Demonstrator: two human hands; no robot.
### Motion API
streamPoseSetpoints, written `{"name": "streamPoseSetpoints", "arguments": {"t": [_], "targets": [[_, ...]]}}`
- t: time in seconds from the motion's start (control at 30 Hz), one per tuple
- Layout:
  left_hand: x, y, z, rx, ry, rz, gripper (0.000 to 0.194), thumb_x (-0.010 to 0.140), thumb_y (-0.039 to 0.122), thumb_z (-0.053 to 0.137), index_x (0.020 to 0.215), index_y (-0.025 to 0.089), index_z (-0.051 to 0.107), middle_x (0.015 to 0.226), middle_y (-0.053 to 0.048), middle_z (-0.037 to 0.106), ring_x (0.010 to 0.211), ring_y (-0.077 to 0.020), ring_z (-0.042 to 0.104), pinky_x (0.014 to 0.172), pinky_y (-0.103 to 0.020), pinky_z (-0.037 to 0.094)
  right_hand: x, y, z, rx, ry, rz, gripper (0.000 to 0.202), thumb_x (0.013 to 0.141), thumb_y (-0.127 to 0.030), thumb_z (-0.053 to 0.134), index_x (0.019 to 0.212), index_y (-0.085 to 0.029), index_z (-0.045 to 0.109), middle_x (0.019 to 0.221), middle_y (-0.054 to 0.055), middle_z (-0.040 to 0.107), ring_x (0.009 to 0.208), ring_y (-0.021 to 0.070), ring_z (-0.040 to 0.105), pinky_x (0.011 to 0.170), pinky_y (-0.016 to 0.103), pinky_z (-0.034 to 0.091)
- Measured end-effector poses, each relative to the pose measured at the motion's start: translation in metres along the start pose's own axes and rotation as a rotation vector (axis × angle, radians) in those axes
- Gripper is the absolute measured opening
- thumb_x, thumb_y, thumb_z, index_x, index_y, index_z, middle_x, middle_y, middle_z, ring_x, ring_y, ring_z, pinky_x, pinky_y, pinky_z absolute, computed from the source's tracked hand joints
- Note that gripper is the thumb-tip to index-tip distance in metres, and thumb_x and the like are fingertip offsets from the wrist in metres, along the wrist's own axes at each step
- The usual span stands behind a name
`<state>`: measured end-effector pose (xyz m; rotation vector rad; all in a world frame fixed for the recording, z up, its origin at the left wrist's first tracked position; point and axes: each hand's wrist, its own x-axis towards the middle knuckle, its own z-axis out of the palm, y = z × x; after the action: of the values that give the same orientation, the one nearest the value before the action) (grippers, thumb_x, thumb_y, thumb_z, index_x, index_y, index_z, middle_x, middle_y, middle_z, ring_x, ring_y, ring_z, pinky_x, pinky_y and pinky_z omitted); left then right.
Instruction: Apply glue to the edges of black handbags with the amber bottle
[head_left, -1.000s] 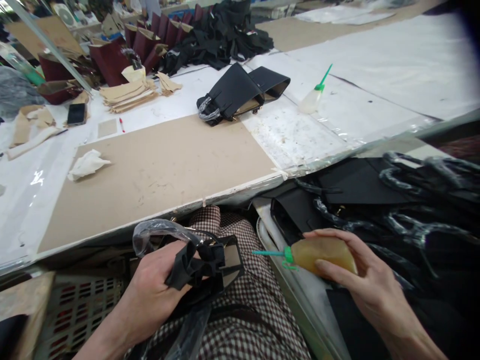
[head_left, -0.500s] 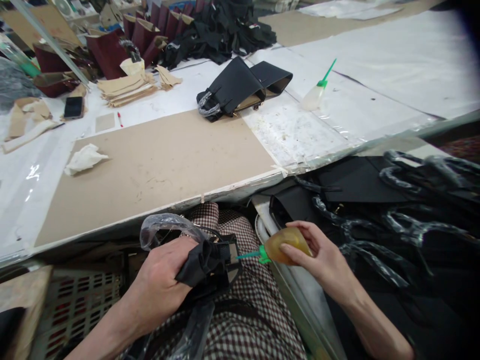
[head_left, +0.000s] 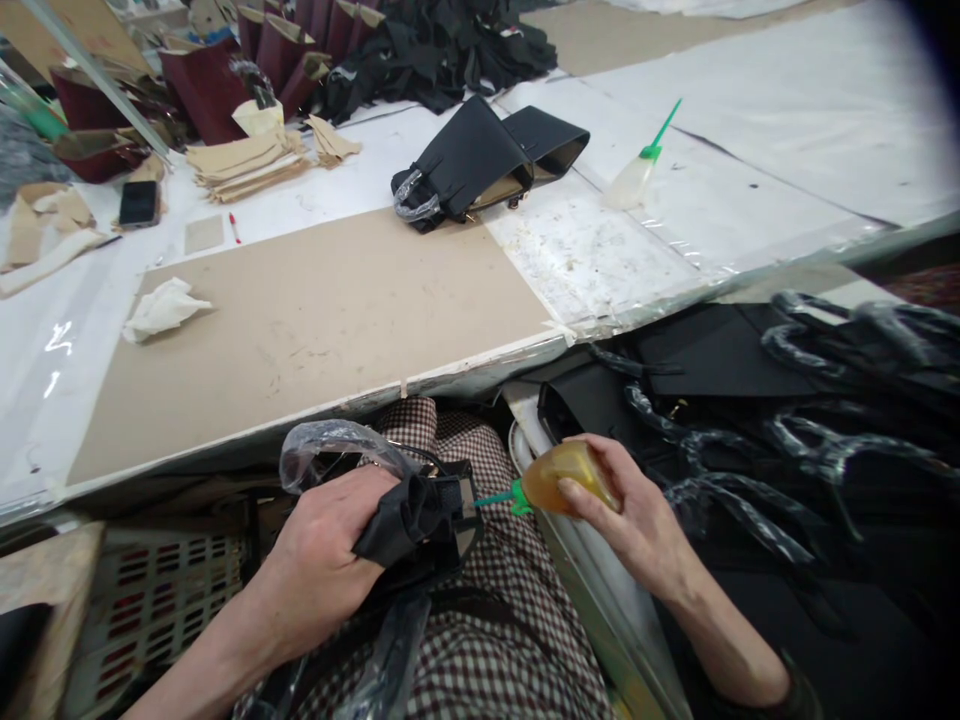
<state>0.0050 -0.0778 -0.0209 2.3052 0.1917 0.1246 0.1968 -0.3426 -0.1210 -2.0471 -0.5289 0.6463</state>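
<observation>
Over the checked cloth on the lap, my left hand (head_left: 326, 540) is closed round a black bag piece (head_left: 420, 525) with a plastic-wrapped handle (head_left: 337, 440). My right hand (head_left: 626, 510) grips a squeeze bottle (head_left: 562, 480) of amber liquid, tilted with its green nozzle pointing left. The nozzle's tip is at the right edge of the black piece; whether it touches cannot be made out. Part of the bag is hidden under my left hand.
Black bags (head_left: 476, 160) and a pale bottle (head_left: 634, 180) with a green nozzle are on the table (head_left: 315, 320). Crumpled tissue (head_left: 165, 308) lies at left. More black bags (head_left: 720, 350) fill the right side. A perforated crate (head_left: 157, 600) stands lower left.
My right hand and the amber bottle have shifted slightly left and up. The table has moved a little in the view. Both hands keep their hold.
</observation>
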Motion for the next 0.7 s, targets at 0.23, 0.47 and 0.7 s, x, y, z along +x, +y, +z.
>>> {"name": "streamPoseSetpoints", "arguments": {"t": [0.23,0.47,0.7], "targets": [[-0.001,-0.001,0.001,0.017,-0.012,0.011,0.017,0.091,0.003,0.057,0.084,0.019,0.058,0.080,0.003,0.064,0.072,-0.0109,0.058,0.067,-0.022,0.043,0.007,-0.002,0.015,-0.066,0.120,-0.158,0.059,0.085,-0.064,0.071,0.125,-0.024,0.053,0.118,0.010,0.066,0.103,0.0280,0.067,0.091,0.041,0.056],[-0.002,-0.002,0.002,-0.001,-0.023,0.001,0.017,0.093,0.004,0.055,0.085,0.019,0.058,0.081,0.002,0.064,0.074,-0.0118,0.058,0.069,-0.024,0.044,0.013,-0.006,0.022,-0.107,0.111,-0.246,0.051,0.089,-0.058,0.069,0.124,-0.024,0.053,0.116,0.009,0.067,0.101,0.0279,0.068,0.093,0.042,0.056],[0.000,-0.001,0.003,0.005,-0.010,0.041,0.020,0.088,-0.001,0.055,0.087,0.019,0.058,0.081,0.001,0.065,0.074,-0.0123,0.059,0.069,-0.023,0.045,0.012,-0.006,0.018,-0.116,0.015,-0.198,0.048,0.090,-0.056,0.068,0.124,-0.024,0.055,0.116,0.009,0.067,0.100,0.0273,0.067,0.091,0.041,0.055]]}}
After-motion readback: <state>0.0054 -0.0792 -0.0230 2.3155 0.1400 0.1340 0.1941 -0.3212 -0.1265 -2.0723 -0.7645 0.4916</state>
